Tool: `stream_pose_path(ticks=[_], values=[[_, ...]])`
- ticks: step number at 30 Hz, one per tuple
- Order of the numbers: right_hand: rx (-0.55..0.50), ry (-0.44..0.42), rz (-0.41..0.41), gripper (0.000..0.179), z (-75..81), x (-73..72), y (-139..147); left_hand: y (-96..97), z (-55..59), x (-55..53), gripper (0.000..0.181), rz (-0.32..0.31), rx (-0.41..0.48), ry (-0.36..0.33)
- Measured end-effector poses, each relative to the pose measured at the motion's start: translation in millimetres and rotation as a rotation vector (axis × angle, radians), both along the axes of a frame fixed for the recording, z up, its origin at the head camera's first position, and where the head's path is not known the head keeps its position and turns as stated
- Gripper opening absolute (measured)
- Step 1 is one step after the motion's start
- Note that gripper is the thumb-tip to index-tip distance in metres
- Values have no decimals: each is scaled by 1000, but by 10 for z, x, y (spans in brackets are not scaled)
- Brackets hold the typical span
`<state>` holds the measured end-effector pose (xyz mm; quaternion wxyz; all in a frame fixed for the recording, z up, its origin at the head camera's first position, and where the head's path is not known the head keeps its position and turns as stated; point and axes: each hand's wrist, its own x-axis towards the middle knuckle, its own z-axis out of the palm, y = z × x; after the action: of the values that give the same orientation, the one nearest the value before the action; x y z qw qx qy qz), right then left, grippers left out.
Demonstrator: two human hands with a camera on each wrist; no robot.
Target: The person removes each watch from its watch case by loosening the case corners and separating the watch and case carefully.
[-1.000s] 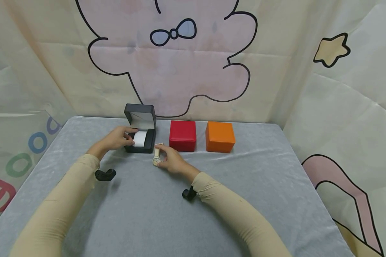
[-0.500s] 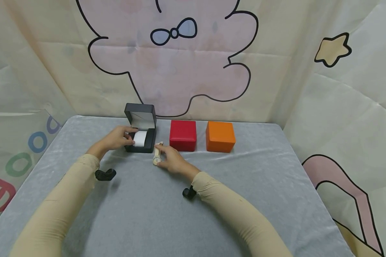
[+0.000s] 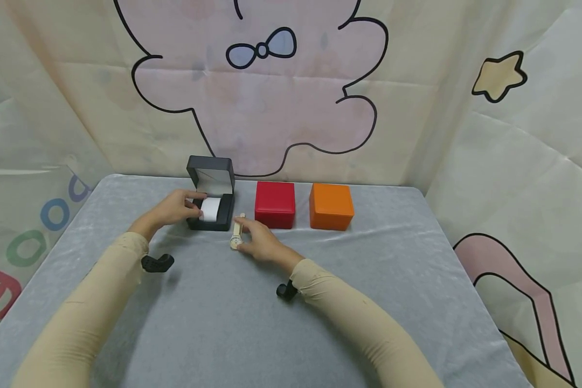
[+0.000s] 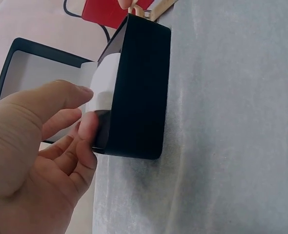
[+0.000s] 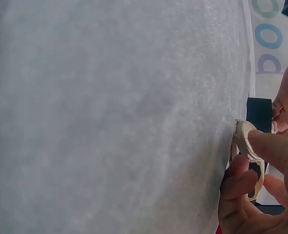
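Three boxes (image 3: 275, 206), one watch (image 3: 236, 234) and two hands (image 3: 172, 207), counted at one table (image 3: 252, 323).
Of the boxes, one dark box (image 3: 227, 212) is left of the frame's centre, one red box (image 3: 275, 206) is at the centre and one orange box (image 3: 332, 207) is right of it. One white cushion (image 3: 210, 210) is inside the dark one. One left hand (image 3: 172, 207) and one right hand (image 3: 264, 244) come with two sleeves (image 3: 368, 328) in the lower half and two black wrist devices (image 3: 157, 263). Also printed: one star (image 3: 499, 78) at upper right, one bow (image 3: 261, 50) at upper middle, four coloured letters (image 3: 12, 249) down the left edge.
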<state>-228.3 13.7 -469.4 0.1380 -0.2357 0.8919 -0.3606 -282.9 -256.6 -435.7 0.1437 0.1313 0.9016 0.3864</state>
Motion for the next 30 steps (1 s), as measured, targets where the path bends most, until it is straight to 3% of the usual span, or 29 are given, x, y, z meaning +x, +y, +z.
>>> stream_pose_path(ticks=[15, 19, 23, 30], values=[[16, -2, -48, 65, 44, 42, 52, -112, 79, 107, 58, 2, -42, 47], [2, 13, -51, 62, 75, 65, 93, -117, 87, 128, 57, 7, -19, 56], [-32, -32, -57, 61, 117, 109, 143, -96, 97, 177, 55, 23, 9, 73], [-72, -45, -66, 58, 176, 187, 274, 5, 107, 262, 48, 51, 35, 154]])
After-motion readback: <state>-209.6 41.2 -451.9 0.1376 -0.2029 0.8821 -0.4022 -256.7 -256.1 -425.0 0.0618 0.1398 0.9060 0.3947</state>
